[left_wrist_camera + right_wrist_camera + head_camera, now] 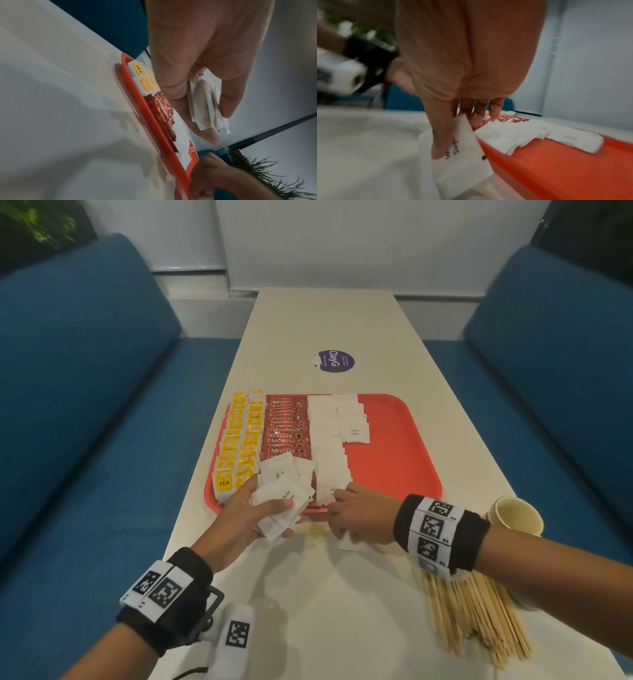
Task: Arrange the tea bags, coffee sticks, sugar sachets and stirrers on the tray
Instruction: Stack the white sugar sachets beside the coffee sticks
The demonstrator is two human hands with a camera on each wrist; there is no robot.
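A flat red plastic tray (394,446) with rounded corners lay on the smooth cream table (342,320). On it, left to right, ran far-to-near columns of yellow paper tea bags (236,440), glossy red coffee sticks (286,429) lying crosswise, and square white paper sugar sachets (330,446). The left hand (236,518) clutched a loose fan of sachets (284,494) over the near rim. The right hand (363,518) pinched one sachet (465,140) at the tray's near edge. Thin wooden stirrers (472,621) lay heaped near right, pointing far to near.

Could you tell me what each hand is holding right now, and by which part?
The left hand grips a bunch of sugar sachets by their near ends; the right hand pinches one sugar sachet at its upper edge.
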